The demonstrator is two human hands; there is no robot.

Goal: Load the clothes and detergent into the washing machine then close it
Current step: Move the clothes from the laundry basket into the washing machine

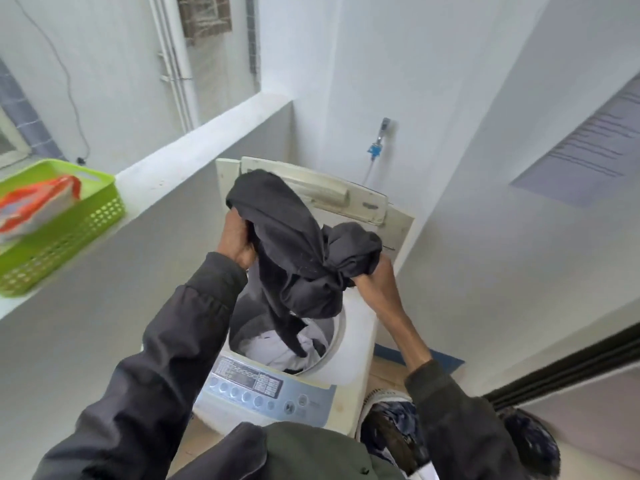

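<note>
A white top-loading washing machine (358, 344) stands with its lid (332, 192) folded up at the back. Both hands hold a dark grey garment (298, 258) above the open drum. My left hand (237, 237) grips its left part. My right hand (375, 282) grips a bunched part on the right. One end of the garment hangs down into the drum, where white and dark clothes (277, 351) lie. An orange and white detergent bag (31, 206) lies in a green basket (69, 237) on the ledge at left.
A white ledge (194, 143) runs along the left of the machine. A laundry basket with dark clothes (391, 420) stands on the floor to the right of the machine. The control panel (263, 386) faces me. A tap (379, 140) is on the back wall.
</note>
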